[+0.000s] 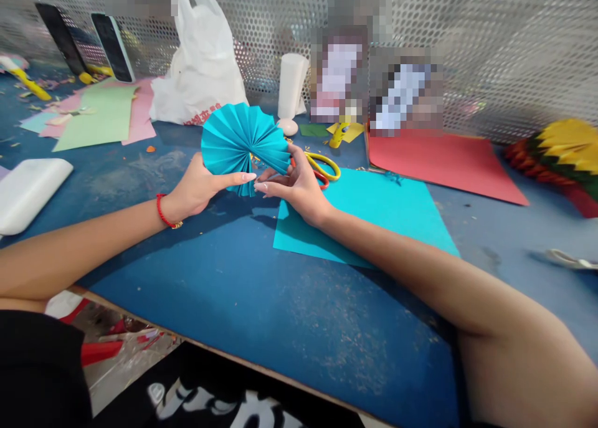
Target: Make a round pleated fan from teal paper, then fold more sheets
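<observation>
A turquoise pleated paper fan is spread almost into a full circle, with a gap at its lower right side. My left hand grips its lower left edge, the thumb lying across the front. On the other side, my right hand pinches the right edge of the folds, fingers partly behind the paper. Both hands hold the fan above the blue table. Beneath my right hand and forearm lies a flat turquoise sheet. Scissors with yellow and red handles rest at its upper left, partly hidden by my hand.
Behind the fan stand a white plastic bag and a white cup. A yellow glue stick is near red paper. Green paper and a white box-like device lie left; a yellow pleated paper piece sits right.
</observation>
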### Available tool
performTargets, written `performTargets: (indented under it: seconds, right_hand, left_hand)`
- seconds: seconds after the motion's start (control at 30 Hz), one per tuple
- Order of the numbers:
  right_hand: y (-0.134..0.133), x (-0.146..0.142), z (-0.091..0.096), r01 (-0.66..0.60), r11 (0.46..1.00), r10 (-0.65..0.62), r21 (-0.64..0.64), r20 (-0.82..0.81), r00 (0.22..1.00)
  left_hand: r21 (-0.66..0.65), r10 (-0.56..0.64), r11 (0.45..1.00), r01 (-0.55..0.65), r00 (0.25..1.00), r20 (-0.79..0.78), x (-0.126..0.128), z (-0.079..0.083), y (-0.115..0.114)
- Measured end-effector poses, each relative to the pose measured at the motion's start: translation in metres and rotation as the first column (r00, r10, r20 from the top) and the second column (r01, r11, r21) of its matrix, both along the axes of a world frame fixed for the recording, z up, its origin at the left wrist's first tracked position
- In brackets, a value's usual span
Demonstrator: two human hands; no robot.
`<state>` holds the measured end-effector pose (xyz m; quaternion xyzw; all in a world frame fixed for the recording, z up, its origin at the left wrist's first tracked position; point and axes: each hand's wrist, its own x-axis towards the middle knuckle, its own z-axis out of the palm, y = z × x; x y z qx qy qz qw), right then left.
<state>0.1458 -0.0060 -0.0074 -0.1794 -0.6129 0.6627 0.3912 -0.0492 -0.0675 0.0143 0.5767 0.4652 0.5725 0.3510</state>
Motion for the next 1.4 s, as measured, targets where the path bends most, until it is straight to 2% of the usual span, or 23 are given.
performTargets:
  seconds: [0.1,0.23,0.43,0.63,0.87,0.97,1.03,1.2,1.4]
  right_hand:
    - [0.000,0.000,-0.003,0.011,1.000,-0.011,0.007,0.029,1.000]
    - [0.000,0.001,-0.007,-0.030,1.000,0.030,-0.002,0.086,0.996]
    - [0.002,0.000,-0.004,0.017,1.000,-0.017,0.000,0.034,0.999]
    - [0.005,-0.001,-0.004,0.044,0.998,-0.042,-0.050,0.037,0.998]
    - [0.002,0.003,0.004,0.037,0.999,-0.038,0.017,0.091,0.995]
    - [0.002,0.004,0.006,0.030,0.999,-0.032,0.039,0.068,0.997]
    - [0.003,0.004,0.005,0.019,0.999,-0.021,0.044,0.047,0.999]
    - [0.005,0.002,0.001,0.018,0.999,-0.020,0.043,0.050,0.999]
    - [0.004,0.002,0.004,0.032,0.999,-0.033,0.023,0.059,0.998]
  left_hand:
    - [0.000,-0.028,1.000,0.028,0.999,0.016,0.001,0.000,-0.002]
    - [-0.020,0.013,1.000,-0.013,1.000,-0.016,0.003,0.000,-0.005]
    - [0.043,0.020,0.999,-0.019,1.000,-0.017,0.002,0.003,-0.005]
    - [0.004,0.051,0.999,-0.051,0.998,-0.042,0.000,0.004,-0.005]
    - [-0.032,0.013,0.999,-0.014,1.000,-0.028,-0.003,0.001,-0.005]
    - [-0.100,0.013,0.995,-0.010,0.999,0.029,-0.007,0.000,-0.002]
    - [-0.149,0.038,0.989,-0.020,0.992,0.122,-0.011,0.000,0.001]
    - [-0.162,0.147,0.983,-0.086,0.899,0.412,-0.016,0.003,0.011]
    - [-0.185,0.222,0.971,-0.151,0.856,0.467,-0.019,0.003,0.014]
